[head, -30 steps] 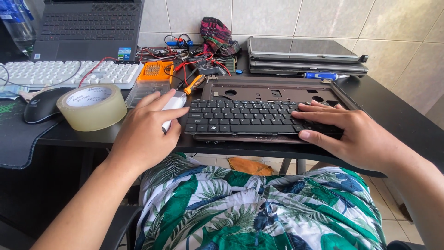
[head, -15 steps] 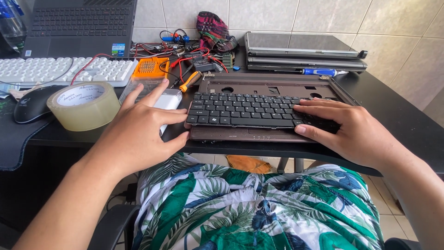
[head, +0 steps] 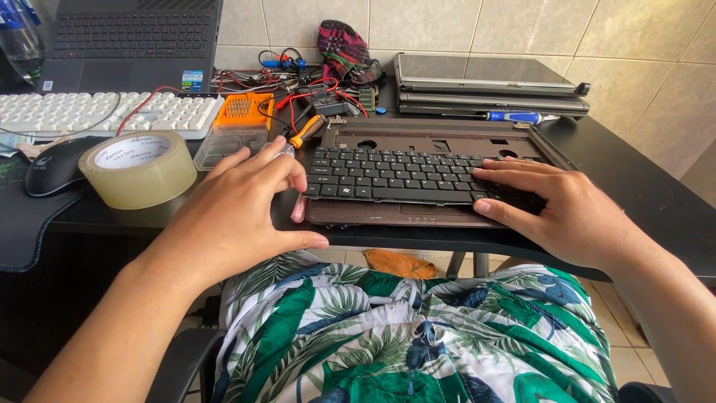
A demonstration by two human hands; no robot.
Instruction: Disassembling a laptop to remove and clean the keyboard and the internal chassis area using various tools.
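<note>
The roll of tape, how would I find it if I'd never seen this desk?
Look at the black desk, left of the laptop keyboard under the hands. The roll of tape stands just beyond the left hand, near a black mouse. It is the only round, see-through, yellowish ring there.

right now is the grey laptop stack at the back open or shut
Shut: the grey laptop stack lies flat with lids down, no screen showing.

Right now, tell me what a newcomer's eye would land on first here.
First, the black laptop keyboard lying in its brown laptop base mid-desk, the right hand pressing on its right end and the left hand at its left edge. Next, the roll of clear tape to the left, and the tangle of wires behind.
</note>
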